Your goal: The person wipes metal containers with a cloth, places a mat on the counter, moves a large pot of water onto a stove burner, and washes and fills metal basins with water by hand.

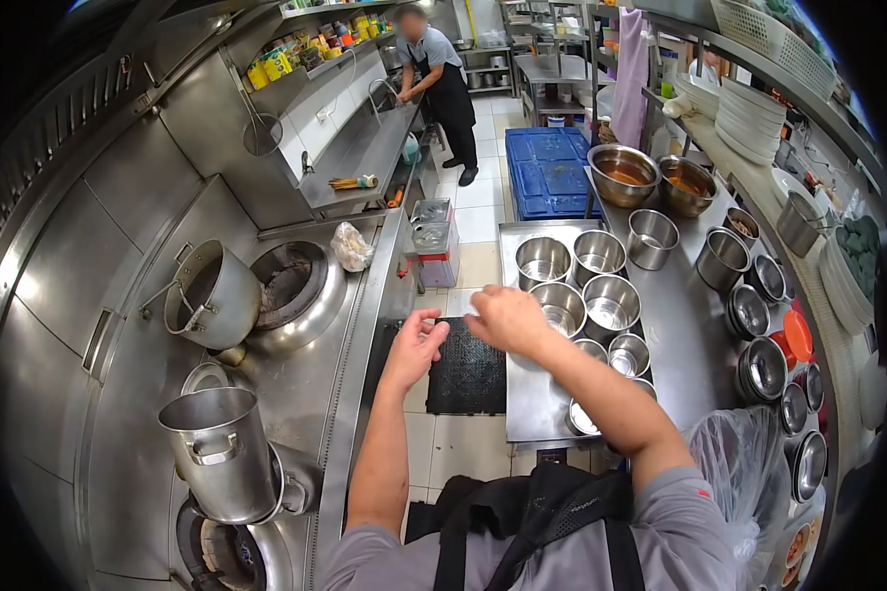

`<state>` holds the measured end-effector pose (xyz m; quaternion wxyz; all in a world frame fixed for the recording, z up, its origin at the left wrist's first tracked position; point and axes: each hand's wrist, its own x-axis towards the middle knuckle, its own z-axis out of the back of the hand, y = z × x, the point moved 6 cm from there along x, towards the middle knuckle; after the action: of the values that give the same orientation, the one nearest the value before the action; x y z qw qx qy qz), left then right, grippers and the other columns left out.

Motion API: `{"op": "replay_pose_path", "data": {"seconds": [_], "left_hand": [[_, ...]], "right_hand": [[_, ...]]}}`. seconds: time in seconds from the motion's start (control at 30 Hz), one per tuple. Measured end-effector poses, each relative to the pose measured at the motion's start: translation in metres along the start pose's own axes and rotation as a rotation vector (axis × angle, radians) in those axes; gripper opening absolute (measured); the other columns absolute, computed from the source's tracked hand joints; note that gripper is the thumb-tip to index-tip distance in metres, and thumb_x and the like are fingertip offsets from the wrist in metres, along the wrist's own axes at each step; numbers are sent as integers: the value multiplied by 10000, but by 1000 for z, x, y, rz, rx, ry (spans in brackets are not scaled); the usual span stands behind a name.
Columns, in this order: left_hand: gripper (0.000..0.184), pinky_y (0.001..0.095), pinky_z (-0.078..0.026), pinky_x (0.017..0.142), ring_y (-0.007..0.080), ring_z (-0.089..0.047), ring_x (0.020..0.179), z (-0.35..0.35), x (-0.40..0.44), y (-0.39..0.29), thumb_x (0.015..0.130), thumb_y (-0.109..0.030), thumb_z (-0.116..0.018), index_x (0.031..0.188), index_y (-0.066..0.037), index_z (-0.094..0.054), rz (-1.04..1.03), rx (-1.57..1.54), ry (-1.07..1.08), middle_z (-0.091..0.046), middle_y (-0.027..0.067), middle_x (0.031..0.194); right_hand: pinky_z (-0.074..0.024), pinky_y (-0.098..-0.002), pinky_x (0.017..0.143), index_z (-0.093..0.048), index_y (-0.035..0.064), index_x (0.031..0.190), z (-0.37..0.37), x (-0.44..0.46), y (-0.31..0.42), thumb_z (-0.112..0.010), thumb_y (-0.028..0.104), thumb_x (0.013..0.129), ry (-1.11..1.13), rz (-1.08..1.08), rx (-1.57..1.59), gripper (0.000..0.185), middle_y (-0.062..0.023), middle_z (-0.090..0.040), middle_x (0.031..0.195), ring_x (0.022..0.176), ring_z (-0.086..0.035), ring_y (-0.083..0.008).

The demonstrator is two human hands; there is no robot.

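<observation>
My left hand is raised over the aisle, palm turned inward. Its fingers are bent but apart, and it holds nothing. Close by on its right, my right hand hangs with the back upward and the fingers loosely curled; nothing shows in it. The two hands do not touch. Beyond the right hand stands a metal tray on the right counter, bearing several steel pots. The nearest to that hand is a round pot. My right forearm hides part of the smaller pots at the front of the tray.
A black mat lies on the floor below. On the left stove stand a tall stockpot and a tilted pot. Bowls of brown liquid sit at the back right. A person in an apron works at the far sink.
</observation>
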<state>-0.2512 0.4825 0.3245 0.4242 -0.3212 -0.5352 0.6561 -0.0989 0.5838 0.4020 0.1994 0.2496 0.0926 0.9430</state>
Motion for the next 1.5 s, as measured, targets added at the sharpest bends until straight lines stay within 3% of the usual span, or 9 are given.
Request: {"op": "replay_pose_path", "data": {"seconds": [0.17, 0.27, 0.43, 0.67, 0.83, 0.97, 1.13, 1.37, 1.5], "left_hand": [[342, 261, -469, 564, 94, -572, 652, 14, -35, 116, 960, -249, -653, 1224, -50, -565, 251, 52, 105, -631, 20, 871], [422, 272, -501, 619, 124, -612, 717, 31, -75, 211, 946, -283, -688, 1262, -28, -571, 496, -13, 190, -638, 47, 937], [281, 247, -468, 593, 113, -597, 696, 85, -74, 283, 972, -278, -649, 1139, -63, -580, 672, -166, 93, -634, 29, 877], [255, 234, -470, 597, 92, -573, 699, 111, 80, 271, 980, -224, -625, 1177, -70, -571, 468, -75, 149, -626, 10, 899], [316, 237, -481, 643, 96, -585, 760, 70, 164, 255, 971, -224, -639, 1236, -63, -573, 362, 38, 330, -634, 22, 942], [400, 354, -530, 800, 237, -642, 886, -5, 191, 208, 905, -257, -705, 1214, -30, -593, -212, 311, 401, -648, 116, 1039], [436, 453, -411, 1053, 395, -504, 1220, -107, 183, 140, 853, -202, -703, 1242, -46, -580, -557, 370, 486, -536, 210, 1301], [572, 594, -231, 1162, 454, -210, 1465, -196, 186, 130, 861, -204, -693, 1386, -104, -489, -634, 559, 547, -293, 236, 1546], [646, 673, -190, 1149, 488, -142, 1475, -227, 203, 139, 876, -216, -684, 1459, -131, -418, -586, 698, 515, -234, 238, 1575]], "right_hand": [[-553, -481, 687, -606, 44, 805, -55, -60, 4, -641, 326, 882, 285, 84, 181, 294, -173, -648, 798, 784, -671, -386], [-531, -511, 751, -672, 61, 822, -134, -148, -57, -650, 412, 892, 713, -106, 200, 359, -166, -692, 860, 813, -673, -387], [-531, -422, 711, -723, 45, 880, -161, -241, -91, -712, 402, 865, 671, -624, 433, 358, -159, -716, 815, 765, -688, -319], [-533, -454, 766, -702, 27, 936, -173, -180, -56, -670, 326, 898, 630, -767, 334, 304, -188, -718, 884, 842, -683, -380], [-528, -458, 755, -697, 2, 896, -151, -174, -49, -676, 262, 870, 323, -994, 315, 261, -205, -702, 889, 847, -677, -383], [-529, -457, 758, -700, -3, 900, -136, -221, -29, -696, 234, 844, 290, -1175, 245, 244, -209, -700, 895, 855, -679, -380], [-532, -415, 724, -705, -10, 923, -126, -270, -9, -721, 219, 845, 169, -1322, 237, 243, -186, -702, 844, 796, -689, -338], [-516, -447, 799, -690, -19, 899, -71, -242, -69, -705, 172, 835, 41, -1277, 154, 202, -193, -686, 907, 875, -654, -387], [-477, -439, 928, -685, 11, 990, -36, -195, -155, -660, 86, 845, -69, -936, -26, 165, -166, -668, 1037, 1038, -607, -370]]}}
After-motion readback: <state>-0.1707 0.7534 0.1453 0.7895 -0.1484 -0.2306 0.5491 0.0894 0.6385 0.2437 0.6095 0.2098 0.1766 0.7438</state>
